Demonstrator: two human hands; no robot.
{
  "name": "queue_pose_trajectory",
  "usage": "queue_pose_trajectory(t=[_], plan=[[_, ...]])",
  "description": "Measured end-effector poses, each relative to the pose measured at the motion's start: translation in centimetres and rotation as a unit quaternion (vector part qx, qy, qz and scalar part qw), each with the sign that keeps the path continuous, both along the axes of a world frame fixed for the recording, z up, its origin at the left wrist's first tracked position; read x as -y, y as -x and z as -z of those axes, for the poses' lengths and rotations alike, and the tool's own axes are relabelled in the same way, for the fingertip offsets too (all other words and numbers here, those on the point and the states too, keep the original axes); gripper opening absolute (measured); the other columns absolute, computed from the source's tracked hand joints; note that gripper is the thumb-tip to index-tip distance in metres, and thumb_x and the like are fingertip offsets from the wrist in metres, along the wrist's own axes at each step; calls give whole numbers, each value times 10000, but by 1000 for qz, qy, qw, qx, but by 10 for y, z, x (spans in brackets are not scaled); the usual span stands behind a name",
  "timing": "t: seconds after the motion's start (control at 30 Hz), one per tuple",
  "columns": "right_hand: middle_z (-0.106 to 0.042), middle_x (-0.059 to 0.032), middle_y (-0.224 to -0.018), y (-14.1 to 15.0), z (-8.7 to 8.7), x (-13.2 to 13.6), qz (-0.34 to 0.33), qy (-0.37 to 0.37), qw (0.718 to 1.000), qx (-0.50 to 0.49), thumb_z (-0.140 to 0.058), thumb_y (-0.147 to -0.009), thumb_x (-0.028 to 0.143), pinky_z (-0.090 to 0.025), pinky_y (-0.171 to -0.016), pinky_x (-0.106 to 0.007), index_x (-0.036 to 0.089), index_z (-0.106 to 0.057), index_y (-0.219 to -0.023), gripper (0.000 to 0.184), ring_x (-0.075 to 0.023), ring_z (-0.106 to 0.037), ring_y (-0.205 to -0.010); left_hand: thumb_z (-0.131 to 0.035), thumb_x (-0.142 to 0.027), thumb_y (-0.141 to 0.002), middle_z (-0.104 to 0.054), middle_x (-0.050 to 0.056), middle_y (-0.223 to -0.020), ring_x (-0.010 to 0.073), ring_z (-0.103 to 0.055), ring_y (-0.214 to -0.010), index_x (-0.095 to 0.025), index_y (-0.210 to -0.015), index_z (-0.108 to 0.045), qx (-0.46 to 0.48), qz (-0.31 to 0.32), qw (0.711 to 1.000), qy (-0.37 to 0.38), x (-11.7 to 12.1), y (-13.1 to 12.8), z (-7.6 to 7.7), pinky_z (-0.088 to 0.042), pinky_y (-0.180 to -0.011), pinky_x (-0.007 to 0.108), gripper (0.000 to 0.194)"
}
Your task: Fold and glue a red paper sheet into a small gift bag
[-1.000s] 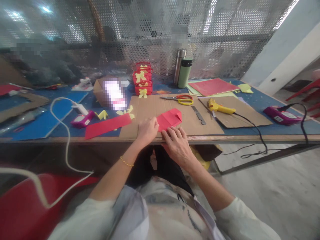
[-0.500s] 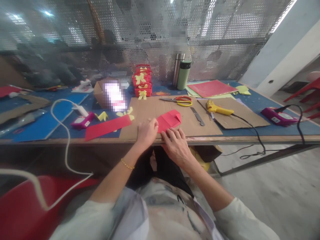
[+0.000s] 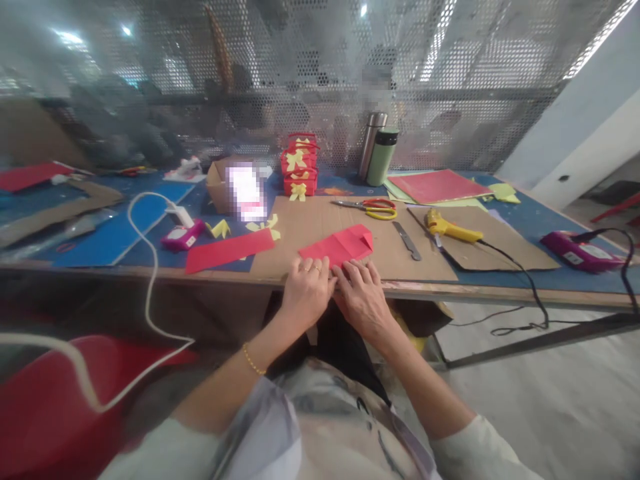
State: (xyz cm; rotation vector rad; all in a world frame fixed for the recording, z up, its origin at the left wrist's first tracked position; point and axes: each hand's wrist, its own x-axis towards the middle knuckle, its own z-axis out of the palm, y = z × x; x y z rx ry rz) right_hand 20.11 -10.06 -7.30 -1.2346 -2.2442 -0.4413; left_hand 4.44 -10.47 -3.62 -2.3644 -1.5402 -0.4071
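A folded piece of red paper lies on the brown cardboard sheet close to the table's front edge, with a small fold standing up at its right end. My left hand has its fingers curled over the paper's near edge, left of centre. Close beside it, my right hand presses bent fingers on the same edge. The thumbs are mostly hidden. Left of my hands is a flat red strip. Beyond the paper rest scissors and a flat grey blade.
A yellow glue gun with a black cord lies at right, near a purple box. Small red boxes with yellow bows stand behind. Two bottles are at the back. A white cable hangs over the left edge.
My left hand has moved from the paper's left end to its near edge, close to my right hand. The view has shifted slightly, so everything appears further right.
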Motion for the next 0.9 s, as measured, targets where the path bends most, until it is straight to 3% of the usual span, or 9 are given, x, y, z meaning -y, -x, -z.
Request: queue_pose_trajectory(t=[0.23, 0.57, 0.9], plan=[[-618, -198, -1298, -2, 3, 0, -5, 4, 1000, 1, -504, -972, 239, -314, -1136, -543, 128, -604, -1351, 407, -336, -489, -1257, -468, -298, -1018, -563, 217, -1481, 346, -496, -1397, -104, -1447, -537, 31, -28, 999, -22, 14, 0, 26, -350, -1149, 546, 477], [-615, -224, -1308, 0, 7, -1, 4, -4, 1000, 3, -499, -990, 250, -316, -1147, -572, 96, -614, -1347, 405, -345, -493, -1263, -447, -283, -1020, -589, 242, -1440, 341, -515, -1387, -58, -1426, -546, 5, -17, 999, -38, 10, 2, 28, -342, -1186, 544, 475], [-644, -220, -1318, -10, 13, -5, -31, -45, 999, -6, -491, -1020, 281, -343, -1152, -540, 63, -641, -1291, 379, -335, -520, -1290, -514, -255, -992, -602, 227, -1410, 353, -569, -1307, -204, -1379, -618, 1, 7, 997, -80, 8, 7, 30, -405, -1118, 560, 404]])
